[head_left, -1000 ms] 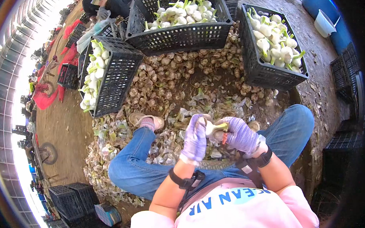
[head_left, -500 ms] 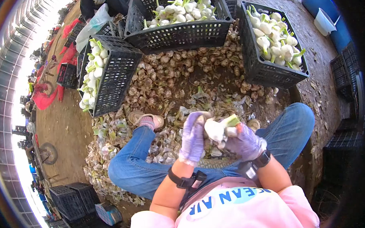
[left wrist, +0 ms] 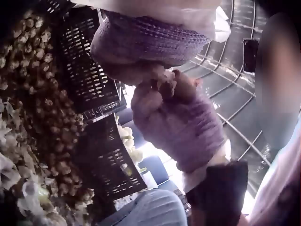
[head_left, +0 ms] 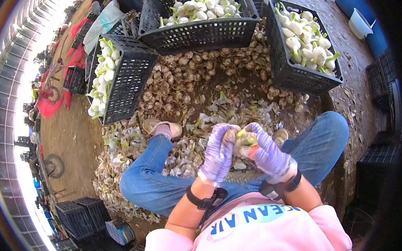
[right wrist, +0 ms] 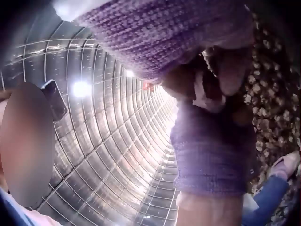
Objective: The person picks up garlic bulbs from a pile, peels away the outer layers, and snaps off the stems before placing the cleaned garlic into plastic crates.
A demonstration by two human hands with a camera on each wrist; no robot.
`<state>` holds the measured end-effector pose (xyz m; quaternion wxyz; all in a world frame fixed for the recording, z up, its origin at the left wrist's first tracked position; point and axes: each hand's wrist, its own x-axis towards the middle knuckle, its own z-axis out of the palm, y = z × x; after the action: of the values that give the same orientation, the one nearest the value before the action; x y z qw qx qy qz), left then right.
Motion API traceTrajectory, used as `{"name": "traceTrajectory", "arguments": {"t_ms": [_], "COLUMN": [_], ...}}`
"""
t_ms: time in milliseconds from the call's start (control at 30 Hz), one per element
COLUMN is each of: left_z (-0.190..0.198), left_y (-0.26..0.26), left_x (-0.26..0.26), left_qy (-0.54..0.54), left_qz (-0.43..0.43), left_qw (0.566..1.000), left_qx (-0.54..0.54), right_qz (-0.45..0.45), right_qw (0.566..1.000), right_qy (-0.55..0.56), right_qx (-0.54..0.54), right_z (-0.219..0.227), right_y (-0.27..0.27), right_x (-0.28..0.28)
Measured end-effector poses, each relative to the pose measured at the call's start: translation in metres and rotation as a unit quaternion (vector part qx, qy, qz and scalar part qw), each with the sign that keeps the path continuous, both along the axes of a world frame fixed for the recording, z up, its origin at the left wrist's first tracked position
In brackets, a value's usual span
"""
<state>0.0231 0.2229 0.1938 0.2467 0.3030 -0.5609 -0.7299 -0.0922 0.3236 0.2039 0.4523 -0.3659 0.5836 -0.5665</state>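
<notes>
In the head view both hands, in purple knit gloves, meet over the person's lap around one garlic bulb with a green stem [head_left: 242, 140]. The left hand [head_left: 219, 152] curls its fingers against one side of it. On the other side the right hand [head_left: 271, 153] grips it, with an orange band [head_left: 253, 151] round a finger. Most of the bulb is hidden behind gloves. In the left wrist view a pale bit of garlic [left wrist: 165, 85] shows between the fingers; the right wrist view shows pale peel [right wrist: 206, 96] there.
Black crates [head_left: 202, 34] of white peeled garlic stand ahead, at the left [head_left: 128, 79] and at the right [head_left: 303, 80]. Unpeeled bulbs [head_left: 177, 82] lie heaped between them. Loose skins [head_left: 193, 148] cover the ground around the feet. Stacked crates [head_left: 82, 218] sit at the lower left.
The hands parted slightly, showing the white bulb tilted in the right hand, then came together again around it. The left hand has moved a little right; the bulb is now mostly covered.
</notes>
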Motion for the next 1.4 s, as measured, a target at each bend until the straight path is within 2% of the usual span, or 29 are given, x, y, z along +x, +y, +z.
{"name": "traceTrajectory", "arguments": {"t_ms": [33,67,100,133,167,233,300,333,400,500,567,600,633,700,733,767,800,833,867,900,967,1033,1100,1133,1167,1200,1267,1300,1400], "left_z": [0.002,0.009,0.015,0.019,0.02,0.011,0.01,0.014,0.014,-0.002,-0.021,-0.026,-0.028,-0.029,-0.035,-0.037,-0.038,-0.04,-0.042,-0.041,-0.05,-0.051,-0.054,-0.067,-0.028,0.003,0.038,0.042,0.007], "left_y": [-0.001,-0.009,-0.009,-0.007,-0.006,-0.009,-0.013,-0.017,-0.024,-0.03,-0.041,-0.043,-0.046,-0.052,-0.056,-0.06,-0.065,-0.069,-0.064,-0.058,-0.05,-0.055,-0.067,-0.093,-0.117,-0.128,-0.174,-0.192,-0.235], "left_x": [0.001,0.008,0.005,0.003,0.001,-0.001,0.006,0.01,0.019,0.018,0.009,0.01,0.012,0.016,0.015,0.014,0.013,0.012,0.009,0.006,0.004,-0.002,-0.015,-0.025,-0.049,-0.067,-0.081,-0.081,-0.087], "left_qy": [0.051,0.026,0.028,0.042,0.056,0.11,0.034,0.043,0.096,0.156,0.24,0.253,0.254,0.224,0.229,0.231,0.209,0.186,0.113,0.062,-0.003,-0.036,-0.025,-0.052,-0.083,0.072,0.271,0.286,0.103], "left_qz": [0.01,-0.035,-0.033,-0.017,-0.003,-0.018,-0.046,-0.051,-0.07,-0.102,-0.024,0.017,0.019,0.052,0.058,0.059,0.025,-0.009,-0.015,-0.042,-0.112,-0.081,0.024,0.033,0.097,0.128,0.053,0.085,0.171], "left_qw": [0.985,0.978,0.978,0.975,0.972,0.965,0.996,0.987,0.971,0.94,0.937,0.924,0.924,0.93,0.928,0.928,0.923,0.914,0.963,0.97,0.952,0.943,0.959,0.949,0.936,0.954,0.94,0.933,0.979], "left_qx": [0.167,0.206,0.205,0.216,0.227,0.239,0.064,0.143,0.209,0.288,0.253,0.285,0.284,0.285,0.288,0.286,0.323,0.359,0.246,0.229,0.286,0.321,0.28,0.308,0.329,0.26,0.2,0.203,0.05], "right_qz": [-0.001,0.005,0.013,-0.01,-0.01,-0.022,-0.016,-0.022,-0.074,-0.058,-0.124,-0.105,-0.184,-0.191,-0.072,-0.053,-0.058,-0.062,-0.093,-0.092,-0.057,-0.079,-0.07,-0.068,-0.065,-0.059,-0.055,-0.055,-0.004], "right_qw": [1.0,0.982,0.93,0.897,0.897,0.951,0.972,0.929,0.782,0.808,0.757,0.742,0.762,0.906,0.959,0.991,0.995,0.961,0.983,0.983,0.992,0.989,0.986,0.984,0.984,0.981,0.982,0.981,0.966], "right_qy": [-0.001,-0.188,-0.368,-0.44,-0.44,-0.309,-0.233,-0.367,-0.605,-0.569,-0.591,-0.588,-0.556,-0.349,-0.246,-0.115,0.075,0.262,0.149,0.146,0.1,0.118,-0.148,-0.157,-0.158,-0.176,-0.169,-0.174,-0.11], "right_qx": [0.003,-0.008,-0.019,-0.035,-0.036,-0.009,-0.002,-0.052,-0.127,-0.14,-0.249,-0.304,-0.275,-0.147,-0.119,0.034,-0.012,-0.057,-0.062,-0.06,-0.057,-0.044,0.032,0.048,0.051,0.06,0.061,0.065,0.232], "right_z": [-0.002,-0.005,-0.006,-0.003,-0.001,0.002,0.004,0.001,-0.006,-0.003,0.005,-0.001,0.007,-0.015,-0.019,-0.021,-0.031,-0.036,-0.033,-0.034,-0.039,-0.053,-0.061,-0.065,-0.068,-0.073,-0.087,-0.089,-0.086], "right_y": [0.002,0.003,0.003,0.002,0.0,-0.001,0.002,0.003,0.002,0.002,0.001,-0.001,0.0,-0.005,-0.007,-0.003,-0.006,-0.014,-0.018,-0.022,-0.028,-0.028,-0.028,-0.028,-0.029,-0.03,-0.031,-0.03,-0.039], "right_x": [0.0,-0.002,-0.003,0.0,-0.001,-0.009,-0.008,-0.005,-0.007,-0.014,-0.019,-0.029,-0.033,-0.046,-0.053,-0.044,-0.04,-0.036,-0.025,-0.019,-0.015,-0.012,-0.009,-0.007,-0.009,-0.011,-0.015,-0.017,-0.031]}}
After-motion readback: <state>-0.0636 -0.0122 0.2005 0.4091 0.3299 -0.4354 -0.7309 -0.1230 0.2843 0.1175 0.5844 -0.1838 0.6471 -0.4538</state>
